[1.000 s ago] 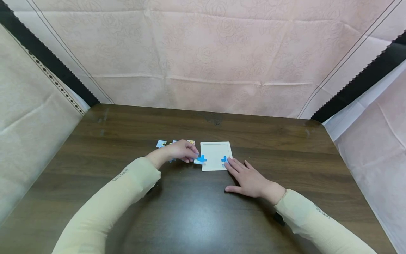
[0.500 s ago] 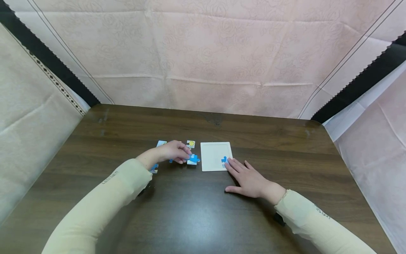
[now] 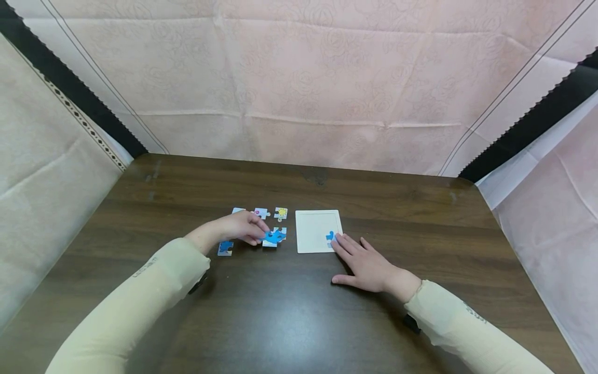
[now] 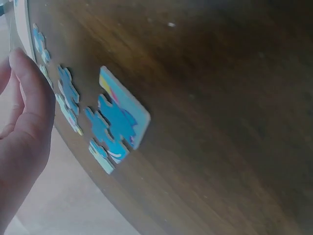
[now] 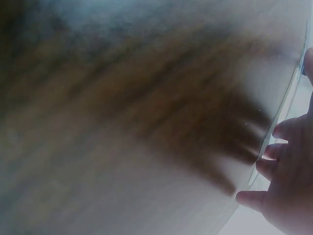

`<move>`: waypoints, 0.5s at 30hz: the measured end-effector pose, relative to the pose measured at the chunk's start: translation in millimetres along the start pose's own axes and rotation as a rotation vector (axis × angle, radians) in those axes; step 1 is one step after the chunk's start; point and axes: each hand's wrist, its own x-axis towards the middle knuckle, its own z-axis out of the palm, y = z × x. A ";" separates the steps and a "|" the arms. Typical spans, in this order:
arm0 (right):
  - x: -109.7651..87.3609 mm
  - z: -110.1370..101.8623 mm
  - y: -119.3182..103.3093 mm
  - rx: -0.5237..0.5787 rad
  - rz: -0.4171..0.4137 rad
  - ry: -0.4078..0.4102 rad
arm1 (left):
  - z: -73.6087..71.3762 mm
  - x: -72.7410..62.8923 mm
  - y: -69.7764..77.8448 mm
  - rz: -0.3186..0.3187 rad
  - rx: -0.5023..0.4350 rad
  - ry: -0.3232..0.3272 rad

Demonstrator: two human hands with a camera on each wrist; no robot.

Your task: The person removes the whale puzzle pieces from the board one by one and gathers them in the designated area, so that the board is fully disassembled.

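My left hand (image 3: pixel 239 227) pinches a blue jigsaw puzzle piece (image 3: pixel 269 240) at its left end, over the loose pieces left of the white puzzle tray (image 3: pixel 313 226). Its far side overlaps another blue piece in the head view. In the left wrist view my hand is at the left edge, and what its fingertips hold cannot be made out. My right hand (image 3: pixel 366 262) lies with fingers spread, fingertips on the tray's lower right corner. Beside those fingertips a blue puzzle piece (image 3: pixel 329 236) sits in the tray, partly covered.
Several loose pieces lie on the dark wooden table (image 3: pixel 289 311): a sun piece (image 3: pixel 281 213), a pink-marked piece (image 3: pixel 261 213), and a blue piece (image 3: pixel 225 248) by my left wrist. Some interlocked-looking blue pieces (image 4: pixel 117 122) show in the left wrist view.
My left hand has moved left, away from the tray's left edge, carrying the blue puzzle piece with it. More loose pieces have come into sight. The right hand stays where it was.
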 end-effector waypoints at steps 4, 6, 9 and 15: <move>-0.2 0.9 0.0 0.001 0.001 -0.002 | -1.1 -1.1 -5.4 -0.011 -0.010 -0.015; -0.3 1.4 -0.1 0.002 0.002 -0.006 | -1.4 -2.0 -7.6 -0.019 -0.017 -0.026; -0.1 1.9 -0.4 0.003 0.003 -0.007 | -1.9 -3.4 -10.0 -0.027 -0.020 -0.044; 0.5 1.2 0.1 0.000 0.002 0.002 | -3.7 -6.5 -12.6 -0.031 -0.003 -0.056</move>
